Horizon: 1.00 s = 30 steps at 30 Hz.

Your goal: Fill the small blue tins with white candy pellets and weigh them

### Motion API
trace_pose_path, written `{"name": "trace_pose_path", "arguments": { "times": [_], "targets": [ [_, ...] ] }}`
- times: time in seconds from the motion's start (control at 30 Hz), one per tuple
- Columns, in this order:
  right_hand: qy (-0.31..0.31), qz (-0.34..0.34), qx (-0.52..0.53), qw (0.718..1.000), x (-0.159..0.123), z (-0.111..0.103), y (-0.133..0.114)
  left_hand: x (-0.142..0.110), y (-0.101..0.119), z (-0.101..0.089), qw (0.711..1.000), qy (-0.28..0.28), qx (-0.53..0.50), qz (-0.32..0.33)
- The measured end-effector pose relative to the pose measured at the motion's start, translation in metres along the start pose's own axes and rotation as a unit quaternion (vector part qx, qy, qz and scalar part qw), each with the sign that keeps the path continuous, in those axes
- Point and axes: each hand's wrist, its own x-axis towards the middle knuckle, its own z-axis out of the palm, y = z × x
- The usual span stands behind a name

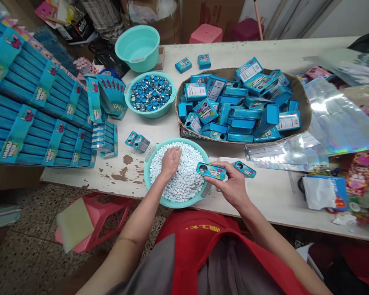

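Note:
My right hand (233,185) grips a small blue tin (215,171) marked "Caramelo Macizo" between thumb and fingers, with its round opening toward the left. The tin is over the right side of a turquoise basin (146,168) full of small white candies (184,186). Over the middle of these candies is my left hand (171,161), its fingers curled together; what they hold is hidden. A second blue tin (244,169) with a round opening lies just right of my right hand. Two more small tins (137,141) lie left of the basin.
Behind the basin stands a cardboard tray (306,102) heaped with blue tins. A turquoise bowl (174,96) holds round metal caps; another bowl (137,43) sits behind it. Stacked blue display boxes (33,127) fill the left. Shiny film sheets (335,114) cover the right.

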Motion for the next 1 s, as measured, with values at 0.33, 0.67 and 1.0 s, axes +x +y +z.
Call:
{"name": "trace_pose_path", "arguments": {
  "times": [0.33, 0.67, 1.0],
  "targets": [
    [0.019, 0.008, -0.061, 0.998, 0.001, 0.003, 0.013, -0.019, -0.005, 0.023, 0.942, -0.11, 0.317, -0.003],
    [-0.04, -0.065, -0.145, 0.986, 0.008, 0.029, 0.008, -0.014, 0.02, -0.001, 0.888, 0.074, -0.374, -0.259],
    [-0.095, -0.144, -0.229, 0.958, 0.014, 0.064, -0.011, -0.026, 0.084, -0.022, 0.846, 0.137, -0.493, -0.152]
  ]
}}
